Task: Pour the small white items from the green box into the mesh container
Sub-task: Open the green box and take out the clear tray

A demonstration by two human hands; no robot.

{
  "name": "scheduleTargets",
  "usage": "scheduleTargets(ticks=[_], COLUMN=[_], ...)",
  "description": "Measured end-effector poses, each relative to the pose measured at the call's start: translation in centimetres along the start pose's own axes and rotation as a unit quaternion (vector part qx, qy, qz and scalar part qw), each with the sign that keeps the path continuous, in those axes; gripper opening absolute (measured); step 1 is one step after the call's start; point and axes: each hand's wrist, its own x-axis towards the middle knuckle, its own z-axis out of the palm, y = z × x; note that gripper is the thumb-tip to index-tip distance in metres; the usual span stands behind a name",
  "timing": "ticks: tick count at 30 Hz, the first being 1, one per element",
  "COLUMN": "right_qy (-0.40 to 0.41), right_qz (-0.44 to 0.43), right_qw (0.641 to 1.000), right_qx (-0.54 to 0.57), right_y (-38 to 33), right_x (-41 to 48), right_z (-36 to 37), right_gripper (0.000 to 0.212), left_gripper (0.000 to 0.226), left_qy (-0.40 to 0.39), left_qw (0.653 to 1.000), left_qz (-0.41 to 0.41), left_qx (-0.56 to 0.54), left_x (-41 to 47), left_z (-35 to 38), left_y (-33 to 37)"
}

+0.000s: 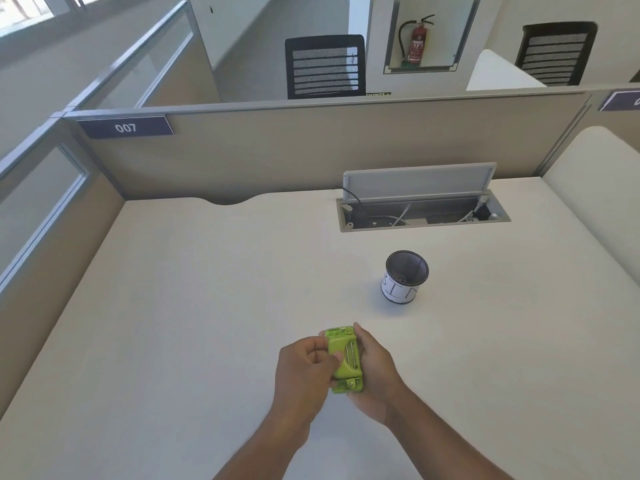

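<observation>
Desk (pixel 207 306) surface bare btwn hands and mesh container (pixel 407 277); approach path unobstructed. Container rim open upward. Open cable tray (pixel 424 213) w/ raised lid behind it. Partition (pixel 311 150) bounds far edge.

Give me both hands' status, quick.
Left hand: closed on the left side of the green box.
Right hand: closed around the green box's right side, cradling it above the desk.

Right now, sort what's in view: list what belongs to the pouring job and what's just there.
Job: green box, held in left hand and right hand; mesh container.
Just there: open cable tray, desk sign 007, fire extinguisher.
</observation>
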Motion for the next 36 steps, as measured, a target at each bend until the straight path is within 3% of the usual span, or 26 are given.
scheduleTargets(ticks=[9, 17, 22, 27, 36], right_qy=[0.004, -0.007, 0.012, -0.003, 0.022], right_qz=[-0.012, -0.024, -0.02, -0.033, -0.043], right_qw=[1.0, 0.999, 0.999, 0.998, 0.998], right_qx=[0.017, 0.034, 0.048, 0.055, 0.034], right_y=[-0.1, -0.4, 0.0, -0.3, -0.5], right_x=[-0.7, -1.0, -1.1, -1.2, -0.8], right_z=[0.4, 0.4, 0.5, 0.4, -0.6], right_gripper=[0.064, 0.061, 0.058, 0.057, 0.067], left_gripper=[0.049, 0.02, 0.014, 0.018, 0.037], left_qy=[-0.008, -0.015, -0.047, -0.111, -0.157], left_qw=[1.0, 0.997, 0.992, 0.966, 0.914], left_qz=[0.022, 0.034, 0.028, -0.018, -0.046], left_qx=[-0.001, -0.07, -0.111, -0.234, -0.371], left_x=[-0.9, -0.6, -0.1, 0.4, 1.7], left_z=[0.4, -0.3, -1.2, -2.2, -4.9], left_y=[0.2, 0.0, -0.2, -0.4, -0.7])
